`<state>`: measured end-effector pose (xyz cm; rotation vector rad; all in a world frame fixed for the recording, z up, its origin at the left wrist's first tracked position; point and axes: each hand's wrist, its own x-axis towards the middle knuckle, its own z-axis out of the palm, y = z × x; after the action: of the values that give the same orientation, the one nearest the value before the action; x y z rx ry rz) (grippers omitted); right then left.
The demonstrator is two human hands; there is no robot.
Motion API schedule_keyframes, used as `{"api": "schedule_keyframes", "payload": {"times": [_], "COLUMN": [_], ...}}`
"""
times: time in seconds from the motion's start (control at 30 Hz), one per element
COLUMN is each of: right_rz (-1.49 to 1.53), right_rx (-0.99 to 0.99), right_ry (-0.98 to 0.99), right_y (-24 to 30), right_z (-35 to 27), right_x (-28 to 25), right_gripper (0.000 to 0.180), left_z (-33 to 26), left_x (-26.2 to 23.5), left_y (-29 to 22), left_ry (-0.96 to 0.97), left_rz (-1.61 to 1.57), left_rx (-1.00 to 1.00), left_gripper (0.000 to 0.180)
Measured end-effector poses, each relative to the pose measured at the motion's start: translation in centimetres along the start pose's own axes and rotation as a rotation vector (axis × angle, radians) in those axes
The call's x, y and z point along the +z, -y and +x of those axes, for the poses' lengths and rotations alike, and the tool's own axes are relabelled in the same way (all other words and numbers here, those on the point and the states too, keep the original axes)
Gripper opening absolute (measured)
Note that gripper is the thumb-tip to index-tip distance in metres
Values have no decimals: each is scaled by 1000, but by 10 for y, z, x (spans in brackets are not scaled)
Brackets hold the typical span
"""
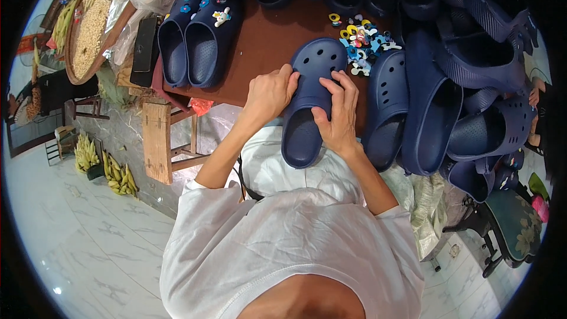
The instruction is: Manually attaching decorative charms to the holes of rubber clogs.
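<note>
From the head camera, both hands are gripping a navy perforated foam clog (307,103) lying toe-away at the near edge of the brown tabletop (266,41): the left hand (269,95) curling its fingers over the left rim, the right hand (339,115) pressing spread fingers on the upper. A heap of small colourful shoe charms (361,41) is lying just beyond; fitting one looks like the step, calling for a free hand. More navy clogs (449,82) are crowding the right, above pale marble floor (77,236).
</note>
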<state>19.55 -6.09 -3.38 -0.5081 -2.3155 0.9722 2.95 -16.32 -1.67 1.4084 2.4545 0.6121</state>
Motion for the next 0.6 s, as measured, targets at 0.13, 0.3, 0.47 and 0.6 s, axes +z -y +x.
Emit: {"api": "schedule_keyframes", "payload": {"times": [0.13, 0.3, 0.47, 0.6], "right_rz": [-2, -8, -23, -11], "right_rx": [-4, -6, -17, -10], "right_ry": [-3, -14, -23, -3], "right_y": [-3, -2, -2, -2], "right_z": [-1, -2, 0, 0], "right_x": [2, 2, 0, -7], "right_gripper": [60, 59, 58, 56], "left_z": [-3, -2, -5, 11], "left_x": [3, 4, 3, -22], "left_y": [-1, 10, 25, 10], "left_ry": [-79, -59, -17, 80], "left_rz": [-29, -109, -374, -410], "left_rx": [20, 4, -39, -140], "left_gripper": [29, 28, 30, 29]}}
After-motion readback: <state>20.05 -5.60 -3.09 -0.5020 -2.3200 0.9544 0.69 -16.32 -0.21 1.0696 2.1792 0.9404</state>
